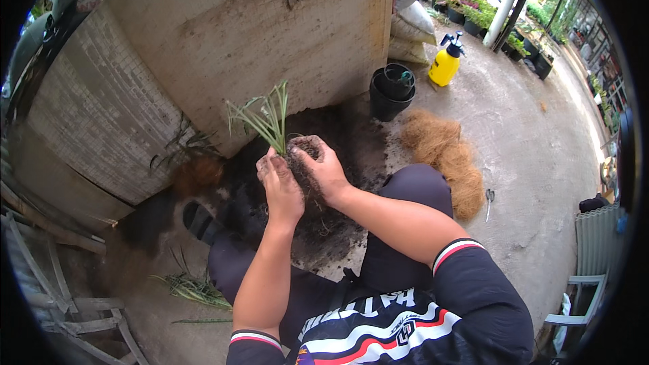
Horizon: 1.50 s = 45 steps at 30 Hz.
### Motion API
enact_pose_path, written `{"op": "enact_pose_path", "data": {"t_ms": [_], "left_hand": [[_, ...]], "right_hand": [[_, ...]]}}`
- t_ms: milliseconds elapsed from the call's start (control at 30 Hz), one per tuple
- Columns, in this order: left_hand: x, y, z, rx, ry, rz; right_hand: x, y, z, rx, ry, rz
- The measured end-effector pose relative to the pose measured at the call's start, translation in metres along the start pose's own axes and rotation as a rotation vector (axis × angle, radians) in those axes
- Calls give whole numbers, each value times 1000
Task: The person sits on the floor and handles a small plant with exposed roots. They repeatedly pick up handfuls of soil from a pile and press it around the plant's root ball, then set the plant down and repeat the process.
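Note:
Both of my hands are closed around the soil-covered root ball (305,175) of a leafy green plant (273,124). On the left side, my left hand (280,180) holds it near the base of the leaves. My right hand (320,165) cups the other side, its fingers dirty with soil. The narrow leaves lean up and to the left above my hands. Roots and crumbs hang below the root ball, over a patch of dark loose soil (350,137) on the concrete floor between my legs.
Black nested pots (389,99), a yellow pump sprayer (445,67) and stacked sacks (411,30) stand beyond the soil. Brown coconut fibre (451,162) and scissors (489,203) lie at right. Cut leaves (195,289) lie at lower left. A large upright panel (253,35) borders the soil.

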<state>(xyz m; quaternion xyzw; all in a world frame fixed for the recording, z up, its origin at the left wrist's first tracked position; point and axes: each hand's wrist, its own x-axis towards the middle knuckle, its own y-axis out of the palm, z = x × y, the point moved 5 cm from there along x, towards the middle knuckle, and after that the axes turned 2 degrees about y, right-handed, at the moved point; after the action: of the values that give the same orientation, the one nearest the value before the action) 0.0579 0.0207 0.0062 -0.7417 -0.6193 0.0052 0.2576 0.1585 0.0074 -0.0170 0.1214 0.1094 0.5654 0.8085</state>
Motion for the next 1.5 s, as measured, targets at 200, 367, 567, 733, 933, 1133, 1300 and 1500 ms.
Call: {"op": "enact_pose_path", "data": {"t_ms": [200,367,567,733,933,1133,1300,1500], "left_hand": [[-4,-2,1,48,-38,91],[-5,-5,-2,80,-75,132],[-3,-5,4,28,-89,162],[-4,3,37,-846,-559,99],[-3,-10,24,-886,-535,172],[-3,-22,26,-706,-605,134],[-6,-26,43,-684,-660,-42],[-14,5,49,-1154,-784,-144]], "right_hand": [[-4,1,-7,50,80,16],[-5,1,-18,180,154,35],[-1,-2,-31,301,214,4],[-5,0,-24,487,274,-19],[-3,-3,-23,503,371,-54],[-3,0,-16,515,438,-42],[-4,4,-15,529,425,-26],[-6,3,-22,469,346,-31]]}}
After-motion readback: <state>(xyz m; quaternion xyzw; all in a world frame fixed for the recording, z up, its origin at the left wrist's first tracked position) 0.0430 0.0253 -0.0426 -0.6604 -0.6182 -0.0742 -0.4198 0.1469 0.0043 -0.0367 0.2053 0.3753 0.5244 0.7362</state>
